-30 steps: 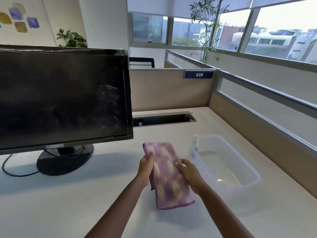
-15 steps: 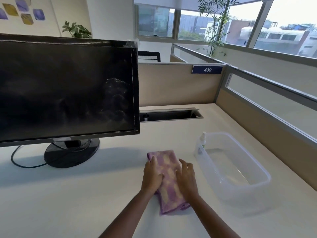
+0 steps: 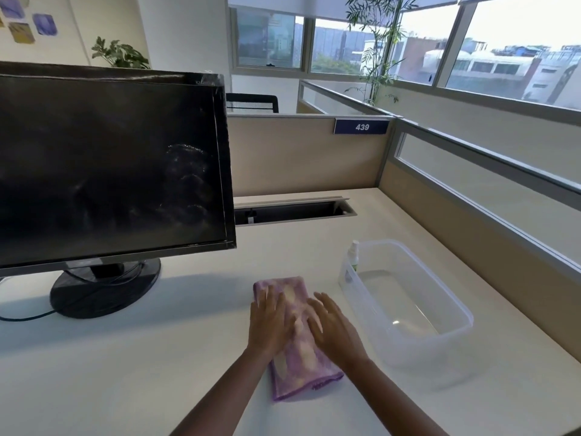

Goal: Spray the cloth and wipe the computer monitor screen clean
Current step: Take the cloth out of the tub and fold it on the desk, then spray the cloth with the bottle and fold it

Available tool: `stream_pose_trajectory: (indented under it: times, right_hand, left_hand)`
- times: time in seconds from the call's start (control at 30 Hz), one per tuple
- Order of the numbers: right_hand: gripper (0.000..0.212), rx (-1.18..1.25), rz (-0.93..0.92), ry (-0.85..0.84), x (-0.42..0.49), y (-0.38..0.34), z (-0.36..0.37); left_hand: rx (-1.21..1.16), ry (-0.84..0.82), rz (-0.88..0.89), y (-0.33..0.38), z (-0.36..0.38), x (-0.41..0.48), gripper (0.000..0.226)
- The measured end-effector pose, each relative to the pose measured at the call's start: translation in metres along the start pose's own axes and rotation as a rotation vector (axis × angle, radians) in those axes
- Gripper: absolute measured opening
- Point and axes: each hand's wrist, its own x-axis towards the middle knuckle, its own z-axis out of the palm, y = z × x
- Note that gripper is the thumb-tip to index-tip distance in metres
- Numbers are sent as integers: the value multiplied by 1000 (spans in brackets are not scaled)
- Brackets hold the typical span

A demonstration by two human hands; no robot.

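Head view: we press both hands flat on the folded purple cloth (image 3: 300,371), which lies on the white surface (image 3: 125,372) just left of a clear tub (image 3: 424,352). Our left hand (image 3: 268,324) covers the cloth's left side and our right hand (image 3: 334,330) its right side. The fingers of both are straight and slightly spread, and they grip nothing. The monitor (image 3: 110,165) stands well to the left on its round base (image 3: 105,289), its dark screen marked with pale smears near the right edge. A small spray bottle (image 3: 354,251) stands upright at the tub's far left corner. We cannot tell whether it is inside the tub or just behind it.
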Motion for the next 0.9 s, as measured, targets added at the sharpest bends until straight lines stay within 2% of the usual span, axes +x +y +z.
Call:
stream_pose_trajectory:
  times: [0.07,0.17,0.27,0.33,0.43,0.5,0.57,0.77,0.9]
  right_hand:
    - [35,96,-21,156,5,0,-26]
    - [26,176,-20,373,20,11,-63]
    - [28,250,104,444,39,30,-85]
    - [31,278,246,411,52,48,-89]
    - [42,292,450,202,70,75,-84]
    - [49,294,506,53,79,87,-77]
    - [52,312,526,-7,85,93,-70]
    - [32,354,496,25,95,95,-54]
    - [28,372,480,80,95,97,-49]
  left_hand:
    - [-47,63,26,12,-10,7,54]
    - [-258,100,54,34,-25,19,55]
    - [-364,60,114,57,-38,33,57]
    - [-376,15,169,72,-44,42,57]
    - [-378,-45,224,91,-49,50,58]
    - [-363,-86,238,100,-50,54,59]
    - [-344,-113,244,107,-48,56,59]
    - [-327,-114,247,111,-36,54,56]
    - [-312,-111,255,110,-33,54,57]
